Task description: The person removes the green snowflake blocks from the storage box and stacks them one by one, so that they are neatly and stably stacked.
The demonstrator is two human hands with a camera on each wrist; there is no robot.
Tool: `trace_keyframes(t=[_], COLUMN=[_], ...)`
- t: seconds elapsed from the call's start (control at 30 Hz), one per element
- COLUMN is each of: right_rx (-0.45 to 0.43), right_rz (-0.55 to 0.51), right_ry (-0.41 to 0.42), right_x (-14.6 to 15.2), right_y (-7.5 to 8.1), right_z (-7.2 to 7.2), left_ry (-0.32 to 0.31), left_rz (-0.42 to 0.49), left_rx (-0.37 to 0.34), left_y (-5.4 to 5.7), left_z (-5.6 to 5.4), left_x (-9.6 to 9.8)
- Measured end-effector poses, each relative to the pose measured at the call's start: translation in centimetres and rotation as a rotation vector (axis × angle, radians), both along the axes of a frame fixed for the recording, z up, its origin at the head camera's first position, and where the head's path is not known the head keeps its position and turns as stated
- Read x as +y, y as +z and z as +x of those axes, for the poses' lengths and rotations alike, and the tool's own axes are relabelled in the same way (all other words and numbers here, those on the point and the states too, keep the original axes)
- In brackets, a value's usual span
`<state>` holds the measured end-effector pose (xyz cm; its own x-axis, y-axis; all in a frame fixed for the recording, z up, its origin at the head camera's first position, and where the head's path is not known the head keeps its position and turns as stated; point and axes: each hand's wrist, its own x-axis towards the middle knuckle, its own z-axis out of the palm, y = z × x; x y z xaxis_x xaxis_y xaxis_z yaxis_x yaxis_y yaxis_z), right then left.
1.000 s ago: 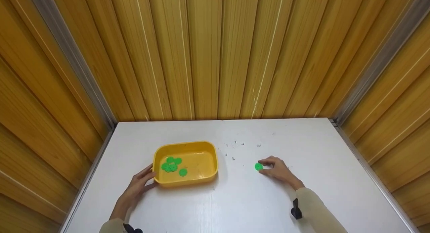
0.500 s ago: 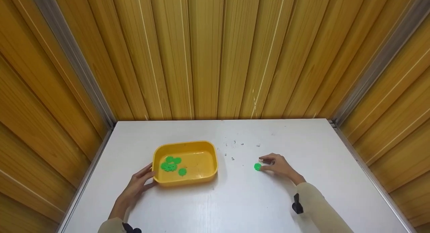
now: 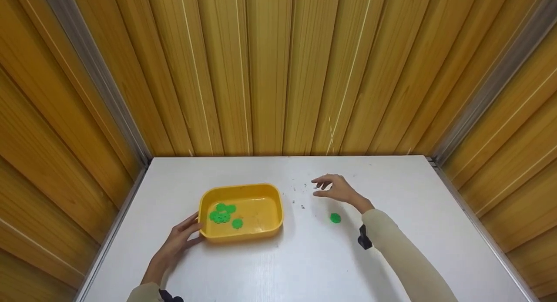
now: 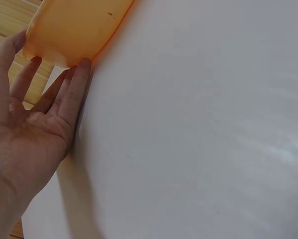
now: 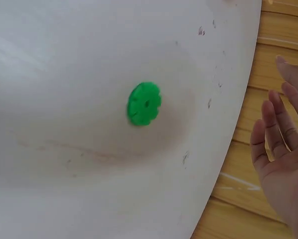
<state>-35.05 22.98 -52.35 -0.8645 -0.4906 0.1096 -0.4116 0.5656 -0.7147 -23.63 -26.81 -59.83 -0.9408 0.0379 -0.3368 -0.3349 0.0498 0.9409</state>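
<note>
On the left of the table stands a yellow plastic tray (image 3: 261,234) with several green notched building discs (image 3: 220,216) lying in its left part. My left hand (image 3: 176,241) rests its fingertips against the tray's left end wall; in the left wrist view the fingers (image 4: 78,82) look nearly straight. To the right of the tray, a green notched disc (image 3: 335,218) with a small centre hole lies on the table. My right hand (image 3: 337,189) hovers beyond this disc and holds nothing, with its thumb and fingers apart. Both hands show fully enough to read.
The white table (image 3: 304,267) backs onto a yellow wood-patterned wall (image 3: 300,75), with similar walls on both sides. Small dark marks (image 3: 303,206) dot the tabletop between the tray and the right hand.
My right hand has let go of the green disc and moved up and away, toward the back left. The disc stays on the table. My left hand and the tray have not moved.
</note>
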Motion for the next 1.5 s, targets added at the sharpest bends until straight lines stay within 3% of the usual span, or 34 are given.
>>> trace_keyframes(t=[0.33,0.6,0.8,0.93,1.17,1.5], right_rx=[-0.015,-0.045,-0.080,-0.140,-0.219,-0.356], right_rz=[0.040,0.051,0.088,0.166,0.295,0.322], right_ry=[0.092,0.190,0.255,0.286,0.358,0.266], right_x=[-7.0,-12.0,-15.2,-17.8,-21.0,-22.7], right_y=[1.5,1.3,0.5,0.0,-1.3,-2.6], right_z=[-1.7,-2.1,-1.2,-0.2,1.3,2.9], left_ry=[0.021,0.033,0.044,0.065,0.049,0.068], left_rz=[0.009,-0.003,0.007,0.004,-0.032,-0.031], left_rx=[-0.001,-0.031,-0.049,-0.060,-0.042,-0.045], left_y=[-0.2,-0.3,-0.8,-0.9,-0.8,-1.0], left_z=[-0.1,0.2,0.8,1.2,1.4,1.2], left_x=[0.3,0.5,0.7,0.7,0.9,0.8])
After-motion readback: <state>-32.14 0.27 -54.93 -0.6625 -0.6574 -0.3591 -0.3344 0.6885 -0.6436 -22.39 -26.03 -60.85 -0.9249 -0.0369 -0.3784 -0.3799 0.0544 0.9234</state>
